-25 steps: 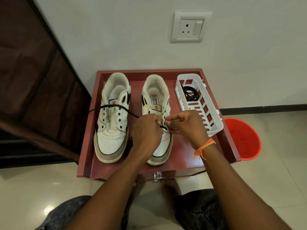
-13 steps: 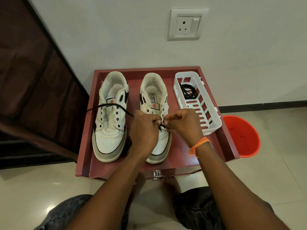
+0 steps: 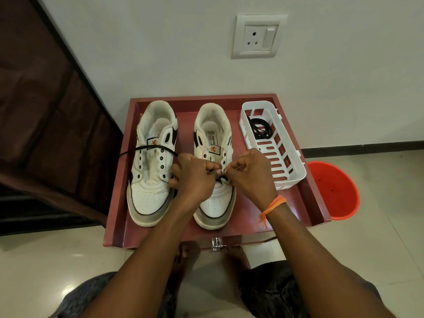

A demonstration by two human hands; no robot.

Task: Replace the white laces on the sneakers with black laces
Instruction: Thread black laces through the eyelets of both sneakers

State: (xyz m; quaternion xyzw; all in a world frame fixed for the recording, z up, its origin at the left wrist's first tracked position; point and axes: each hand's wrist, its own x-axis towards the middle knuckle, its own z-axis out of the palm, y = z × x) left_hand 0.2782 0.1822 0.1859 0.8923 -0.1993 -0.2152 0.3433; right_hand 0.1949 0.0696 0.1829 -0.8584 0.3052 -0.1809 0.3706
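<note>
Head view: orange lion label (image 3: pixel 214 149) on right sneaker (image 3: pixel 214 166) tongue.

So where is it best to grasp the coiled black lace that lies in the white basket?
Pinch the top of the coiled black lace from above: the white basket is open upward, its slotted walls block the sides, and the coil lies flat at its far end.

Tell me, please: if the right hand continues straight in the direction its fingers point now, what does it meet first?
The right hand points toward the left hand, so it would probably meet that hand's fingertips first, above the right sneaker. They look almost touching; depth is unclear.
</note>
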